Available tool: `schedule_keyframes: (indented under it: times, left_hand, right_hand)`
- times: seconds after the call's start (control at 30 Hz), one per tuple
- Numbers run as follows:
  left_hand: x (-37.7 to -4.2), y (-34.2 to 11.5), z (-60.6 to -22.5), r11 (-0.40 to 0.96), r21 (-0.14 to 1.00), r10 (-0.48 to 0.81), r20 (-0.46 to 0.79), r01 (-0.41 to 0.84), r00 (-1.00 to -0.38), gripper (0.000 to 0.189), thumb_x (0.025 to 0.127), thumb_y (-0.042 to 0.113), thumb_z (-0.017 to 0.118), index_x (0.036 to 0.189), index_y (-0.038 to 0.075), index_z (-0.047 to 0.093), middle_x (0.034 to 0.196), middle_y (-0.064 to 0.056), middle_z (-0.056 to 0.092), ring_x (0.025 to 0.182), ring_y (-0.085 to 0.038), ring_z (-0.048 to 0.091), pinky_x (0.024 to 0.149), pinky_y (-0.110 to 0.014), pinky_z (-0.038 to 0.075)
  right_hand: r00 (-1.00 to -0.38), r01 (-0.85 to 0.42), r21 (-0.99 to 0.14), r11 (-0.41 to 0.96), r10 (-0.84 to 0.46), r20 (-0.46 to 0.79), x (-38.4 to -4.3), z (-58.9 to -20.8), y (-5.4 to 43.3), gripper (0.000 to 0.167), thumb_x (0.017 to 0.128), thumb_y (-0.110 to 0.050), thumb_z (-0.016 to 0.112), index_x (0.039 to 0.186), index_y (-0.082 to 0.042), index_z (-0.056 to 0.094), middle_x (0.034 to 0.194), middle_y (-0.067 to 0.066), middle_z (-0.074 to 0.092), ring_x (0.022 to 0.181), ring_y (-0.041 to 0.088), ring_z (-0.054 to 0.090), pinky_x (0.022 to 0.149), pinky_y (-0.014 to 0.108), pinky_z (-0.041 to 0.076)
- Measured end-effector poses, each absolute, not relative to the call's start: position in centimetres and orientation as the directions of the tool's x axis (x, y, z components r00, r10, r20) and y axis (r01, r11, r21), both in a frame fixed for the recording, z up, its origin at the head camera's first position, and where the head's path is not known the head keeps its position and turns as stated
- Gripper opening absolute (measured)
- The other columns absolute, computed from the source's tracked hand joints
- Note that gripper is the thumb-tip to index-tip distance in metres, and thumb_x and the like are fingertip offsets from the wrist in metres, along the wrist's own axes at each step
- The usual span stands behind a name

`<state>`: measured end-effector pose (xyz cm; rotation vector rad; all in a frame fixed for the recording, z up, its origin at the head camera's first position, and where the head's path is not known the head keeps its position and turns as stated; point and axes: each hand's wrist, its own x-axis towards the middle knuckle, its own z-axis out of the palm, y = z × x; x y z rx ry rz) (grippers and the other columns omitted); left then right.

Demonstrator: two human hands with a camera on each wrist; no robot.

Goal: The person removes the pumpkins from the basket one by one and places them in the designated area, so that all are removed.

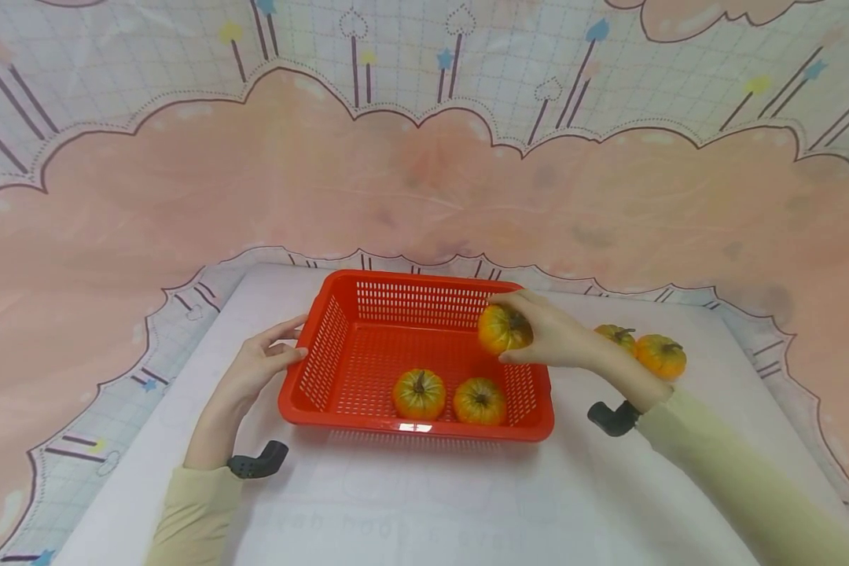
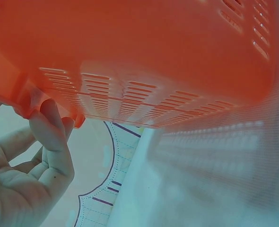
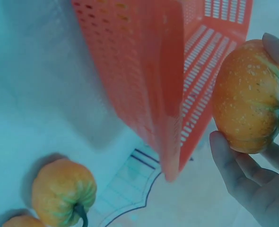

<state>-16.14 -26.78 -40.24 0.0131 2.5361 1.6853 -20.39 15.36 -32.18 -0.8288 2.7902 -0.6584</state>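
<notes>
A red plastic basket with slotted walls stands on the table. My left hand grips its left rim, with curled fingers reaching under the edge in the left wrist view. Over the basket's right end, my right hand holds a small orange-yellow pumpkin between thumb and fingers. The right wrist view shows that pumpkin beside the basket wall, its dark stem toward the palm. Inside the basket, along the near wall, sit a pumpkin and another pumpkin, both stem up.
Right of the basket, beyond my right forearm, lie a pumpkin and a second pumpkin partly behind the wrist. A white cover lies on the table. A patterned pink and white cloth hangs behind it.
</notes>
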Motion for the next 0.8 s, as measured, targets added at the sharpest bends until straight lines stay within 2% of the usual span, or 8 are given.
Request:
schedule_keyframes:
  times: [0.37,0.57,0.8]
  left_hand:
    - [-16.2,-26.8,-40.3,0.397,0.917,0.063,-0.079,-0.048,-0.995,0.062,0.094,0.024,0.059,0.150,0.016,0.034,0.135,-0.018,0.045,0.083,-0.001,0.060,0.087,-0.027,0.045]
    - [-16.3,-26.8,-40.4,0.401,0.915,0.061,-0.084,-0.053,-0.995,0.062,0.094,0.024,0.060,0.150,0.016,0.034,0.136,-0.018,0.046,0.083,-0.001,0.060,0.086,-0.025,0.046]
    - [-16.2,-26.8,-40.4,0.393,0.918,0.065,-0.083,-0.051,-0.994,0.062,0.094,0.023,0.059,0.150,0.015,0.034,0.136,-0.019,0.045,0.083,0.000,0.061,0.085,-0.024,0.047]
  right_hand:
    - [-0.865,-0.444,-0.447,0.776,-0.501,-0.011,-20.0,-32.6,17.7,0.077,0.076,-0.024,0.079,0.143,-0.016,0.042,0.143,0.014,0.044,0.128,0.035,0.045,0.095,0.057,0.048]
    - [-0.879,-0.418,-0.467,0.779,-0.476,-0.009,-19.9,-33.2,19.2,0.077,0.078,-0.024,0.078,0.144,-0.015,0.040,0.146,0.014,0.041,0.132,0.035,0.042,0.099,0.058,0.044]
    - [-0.905,-0.372,-0.471,0.800,-0.426,-0.008,-19.3,-33.4,20.5,0.078,0.078,-0.024,0.078,0.145,-0.013,0.039,0.145,0.016,0.041,0.130,0.036,0.043,0.097,0.058,0.045]
